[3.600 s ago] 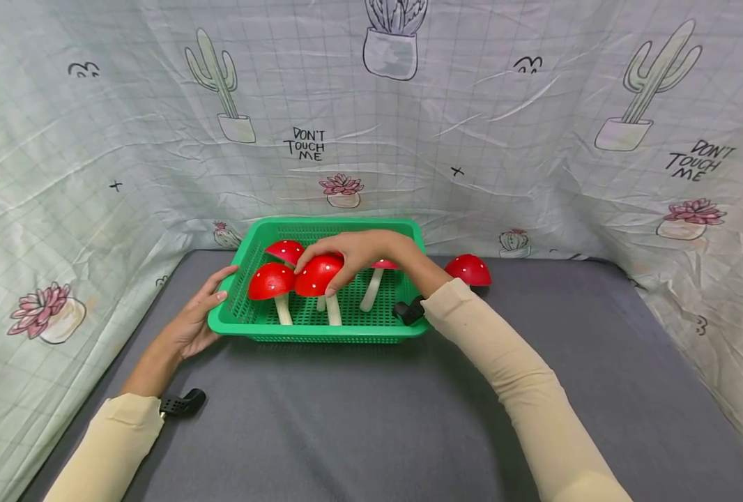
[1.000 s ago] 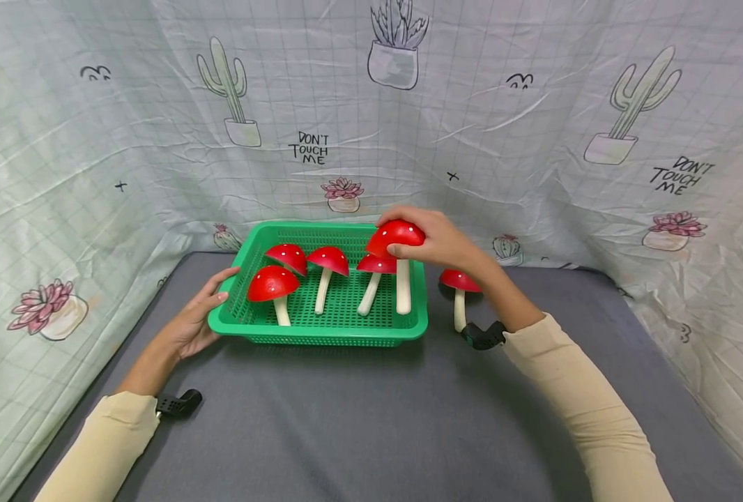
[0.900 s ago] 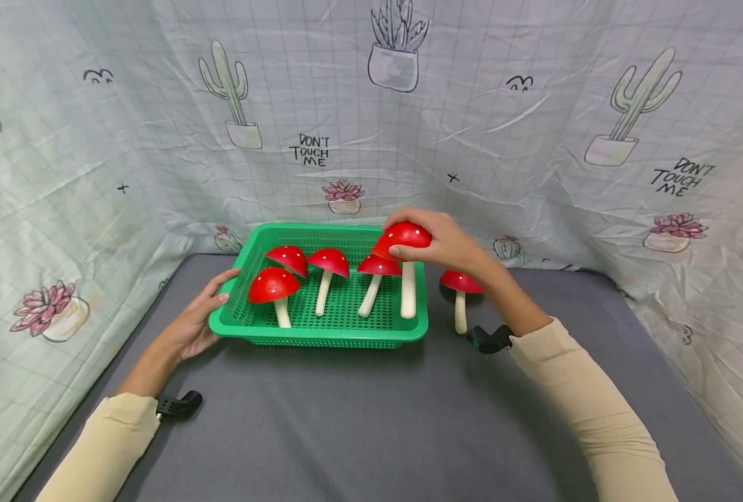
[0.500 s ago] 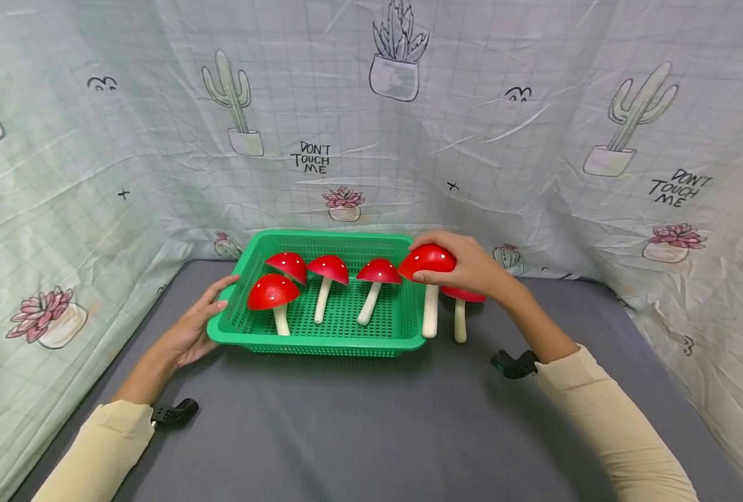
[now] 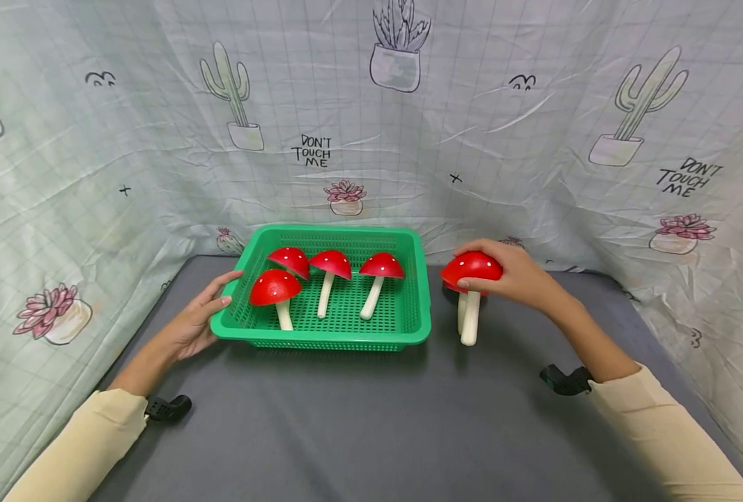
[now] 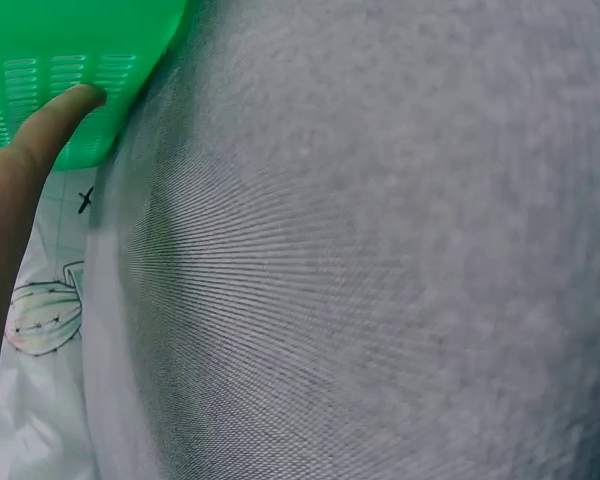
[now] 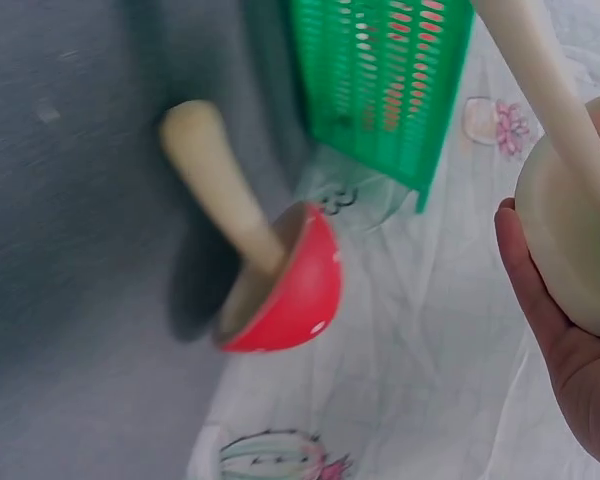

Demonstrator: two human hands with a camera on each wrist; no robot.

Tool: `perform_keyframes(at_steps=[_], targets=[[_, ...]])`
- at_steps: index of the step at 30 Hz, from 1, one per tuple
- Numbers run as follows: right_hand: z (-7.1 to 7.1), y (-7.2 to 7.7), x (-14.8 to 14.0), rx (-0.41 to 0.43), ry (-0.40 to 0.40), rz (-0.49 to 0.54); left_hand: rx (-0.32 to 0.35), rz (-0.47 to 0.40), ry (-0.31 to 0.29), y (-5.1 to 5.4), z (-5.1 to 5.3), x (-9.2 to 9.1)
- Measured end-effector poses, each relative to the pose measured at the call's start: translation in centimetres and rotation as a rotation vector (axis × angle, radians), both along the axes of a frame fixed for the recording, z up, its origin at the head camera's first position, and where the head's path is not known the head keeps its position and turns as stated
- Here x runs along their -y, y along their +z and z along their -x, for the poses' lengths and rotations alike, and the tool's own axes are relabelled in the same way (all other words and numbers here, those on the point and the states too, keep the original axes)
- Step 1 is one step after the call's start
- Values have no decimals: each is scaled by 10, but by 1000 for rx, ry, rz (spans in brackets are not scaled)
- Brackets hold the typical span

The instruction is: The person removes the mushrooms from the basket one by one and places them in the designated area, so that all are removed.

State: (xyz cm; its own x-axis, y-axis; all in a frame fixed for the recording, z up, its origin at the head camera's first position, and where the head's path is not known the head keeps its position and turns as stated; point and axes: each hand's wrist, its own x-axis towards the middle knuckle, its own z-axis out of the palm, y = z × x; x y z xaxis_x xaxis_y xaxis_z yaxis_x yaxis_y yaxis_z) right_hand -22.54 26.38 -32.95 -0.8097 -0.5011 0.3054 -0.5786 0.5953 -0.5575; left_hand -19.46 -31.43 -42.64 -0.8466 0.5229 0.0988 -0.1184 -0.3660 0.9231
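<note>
My right hand [image 5: 517, 277] grips a toy mushroom [image 5: 474, 268] by its red, white-dotted cap, the pale stem hanging down, to the right of the basket. In the right wrist view its pale underside [image 7: 565, 235] faces the camera. Just behind it, mostly covered in the head view, another toy mushroom [image 7: 298, 295] lies on the table. My left hand [image 5: 197, 322] holds the green basket [image 5: 340, 336] at its left side, thumb at the rim. A finger [image 6: 58, 122] touches the outer wall in the left wrist view. Several similar mushrooms [image 5: 382, 266] lie in the basket.
Dark grey cloth [image 5: 359, 418] covers the table. A pale curtain [image 5: 465, 139] printed with cacti hangs close behind the basket and along both sides. Black wrist cameras [image 5: 566, 381] sit at both cuffs.
My right hand has lifted a mushroom out of the basket's left part and carried it rightward over the right rim, down beside the one on the table. The left hand stays at the basket.
</note>
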Motion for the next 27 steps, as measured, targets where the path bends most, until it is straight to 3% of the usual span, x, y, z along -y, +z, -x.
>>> perform_keyframes(at_steps=[8,27], targets=[[-10,-12,-24,37,-9,-51,9,2,29,-2,-2,-3],[-18,-9,-54,21,-55,-124,-8,-38,34,-4,-2,-5]])
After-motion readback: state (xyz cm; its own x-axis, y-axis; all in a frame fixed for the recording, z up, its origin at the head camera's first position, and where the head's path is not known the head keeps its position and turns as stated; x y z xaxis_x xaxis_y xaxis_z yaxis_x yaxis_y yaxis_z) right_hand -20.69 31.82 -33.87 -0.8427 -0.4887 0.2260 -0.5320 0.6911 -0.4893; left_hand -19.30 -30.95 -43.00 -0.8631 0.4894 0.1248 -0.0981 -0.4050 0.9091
